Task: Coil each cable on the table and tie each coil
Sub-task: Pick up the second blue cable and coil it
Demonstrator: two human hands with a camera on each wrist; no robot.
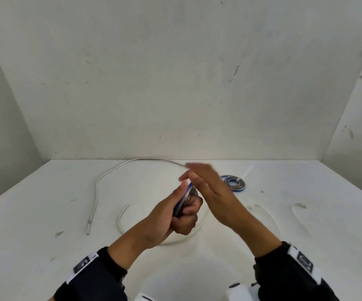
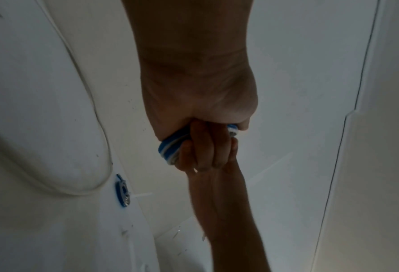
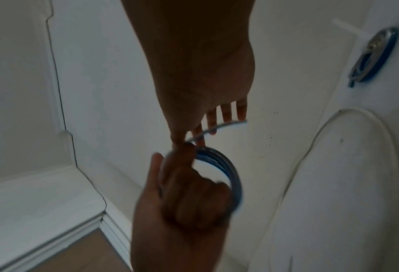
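Observation:
My left hand (image 1: 186,213) grips a coil of blue and grey cable (image 1: 185,197) held upright above the white table (image 1: 45,213). In the left wrist view its fingers (image 2: 205,147) are curled round the coil (image 2: 170,147). My right hand (image 1: 197,181) is just above and blurred. Its other fingers are stretched out, while thumb and forefinger (image 3: 194,136) pinch the cable's loose end where it leaves the coil (image 3: 231,176). A second blue and grey coil (image 1: 234,183) lies flat on the table behind my right hand, with a white tie round it.
A long white cable (image 1: 102,179) curves across the back left of the table. Another white cable (image 1: 175,241) loops under my hands. Faint thin white strands (image 1: 297,211) lie to the right. White walls close off the back and both sides.

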